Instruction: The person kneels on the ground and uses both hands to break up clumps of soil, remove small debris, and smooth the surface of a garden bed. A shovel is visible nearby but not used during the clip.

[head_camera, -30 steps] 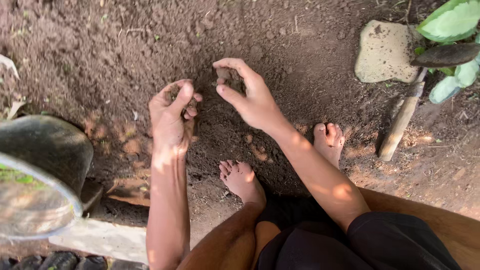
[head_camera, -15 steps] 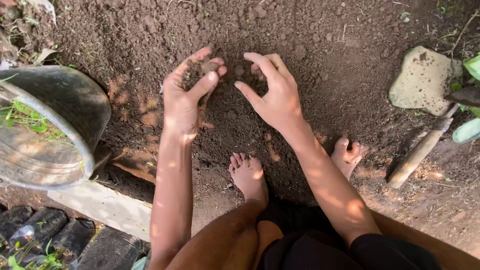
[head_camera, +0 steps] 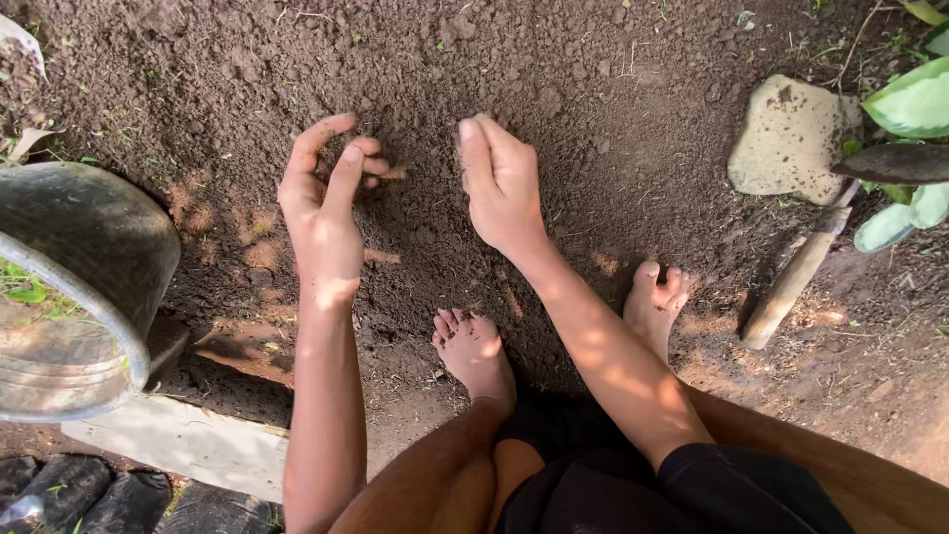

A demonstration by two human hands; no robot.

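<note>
Both hands hover just over the dark loose soil (head_camera: 593, 119). The left hand (head_camera: 321, 203) curls loosely, fingers apart, perhaps pinching crumbs; the right hand (head_camera: 499, 183) keeps fingers together, holding nothing visible. A metal bucket (head_camera: 89, 257) sits left.

crumbly matt soil (head_camera: 613, 129), dull metal bucket (head_camera: 89, 257), rough stone (head_camera: 786, 138)

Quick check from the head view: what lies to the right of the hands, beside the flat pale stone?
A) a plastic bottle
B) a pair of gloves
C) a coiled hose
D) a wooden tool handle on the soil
D: a wooden tool handle lies slanted on the soil just below the flat pale stone, right of the right hand.
</note>
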